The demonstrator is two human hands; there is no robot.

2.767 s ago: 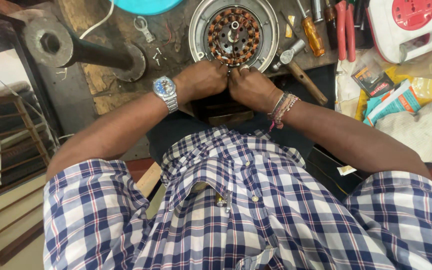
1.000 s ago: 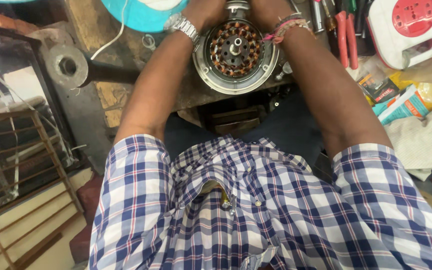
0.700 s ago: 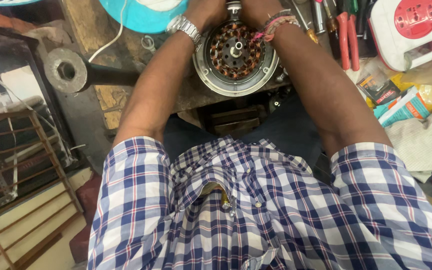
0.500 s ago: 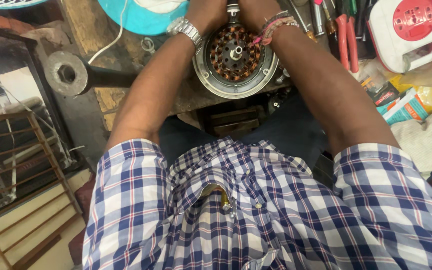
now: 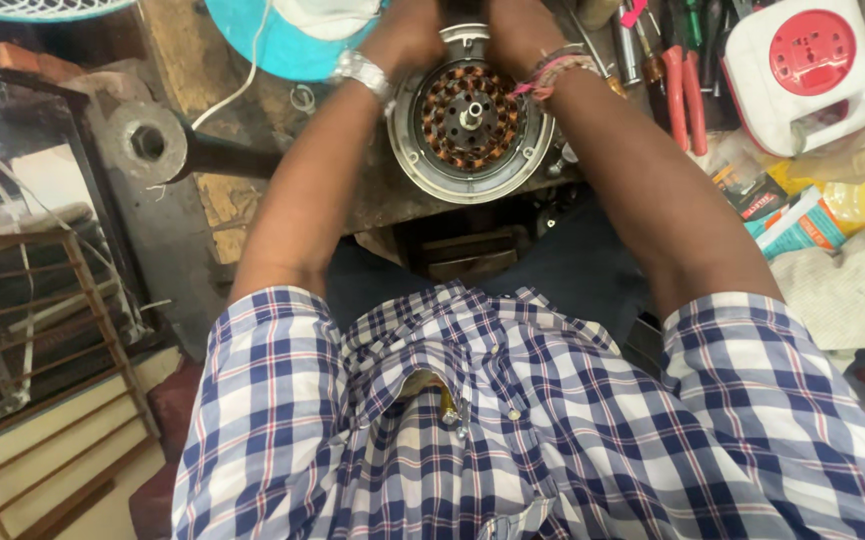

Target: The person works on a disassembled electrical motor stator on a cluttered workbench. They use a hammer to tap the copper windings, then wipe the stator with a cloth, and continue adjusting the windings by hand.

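We see both hands working at the far side of a round silver motor housing with a ring of copper windings and a steel shaft at its centre (image 5: 472,118), which sits at the near edge of the worn wooden surface (image 5: 214,95). The left hand (image 5: 407,32), a metal watch on its wrist, is curled with the fingers bent at the housing's far left rim, touching it. The right hand (image 5: 517,30), with pink and beige thread bands on its wrist, is likewise curled at the far right rim. The top of the frame cuts off the fingertips of both, so we cannot tell whether either hand has closed on anything or only presses on the rim.

Just beyond the left hand lies a turquoise round fan base with a white cord (image 5: 272,40). Toward the surface's left edge rests a dark steel bar with a thick ring end (image 5: 157,148). To the right of the housing we see red-handled pliers (image 5: 687,90) among screwdrivers, then a white and red socket box (image 5: 812,65). Tubes and small packets (image 5: 792,215) lie near the right edge on pale cloth. At the left, off the surface, stands a rusty metal frame (image 5: 42,330).
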